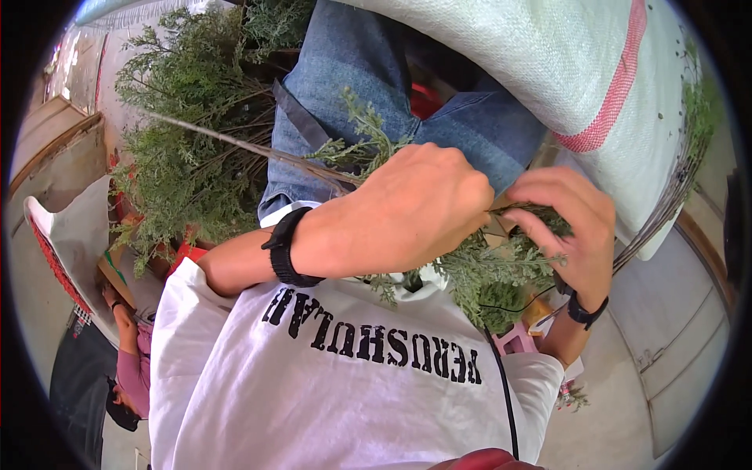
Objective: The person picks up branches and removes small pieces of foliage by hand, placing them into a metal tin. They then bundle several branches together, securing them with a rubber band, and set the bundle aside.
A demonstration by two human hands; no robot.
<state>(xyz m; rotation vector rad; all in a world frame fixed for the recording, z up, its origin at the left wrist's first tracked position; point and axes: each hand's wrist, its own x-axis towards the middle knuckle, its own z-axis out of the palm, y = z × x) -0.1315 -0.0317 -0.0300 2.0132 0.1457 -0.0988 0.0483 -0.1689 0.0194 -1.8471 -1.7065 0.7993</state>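
Note:
My left hand [423, 207] is closed in a fist, back upward, with a black band on its wrist. It grips green leafy branches; a long bare woody stem [235, 142] runs out to the left behind it. Leafy sprigs [493, 274] hang below both hands, in front of my white shirt. My right hand [568, 223], also with a dark wristband, curls its fingers around a thin sprig [540, 215] close beside the left fist. The left fingertips are hidden beneath that hand.
A large pile of cut greenery [196, 117] lies left of my jeans [345, 70]. A white woven sack [564, 70] with a red stripe fills the upper right, with more thin branches [666, 188] along it. Another person [133, 368] in a pink top is at the lower left.

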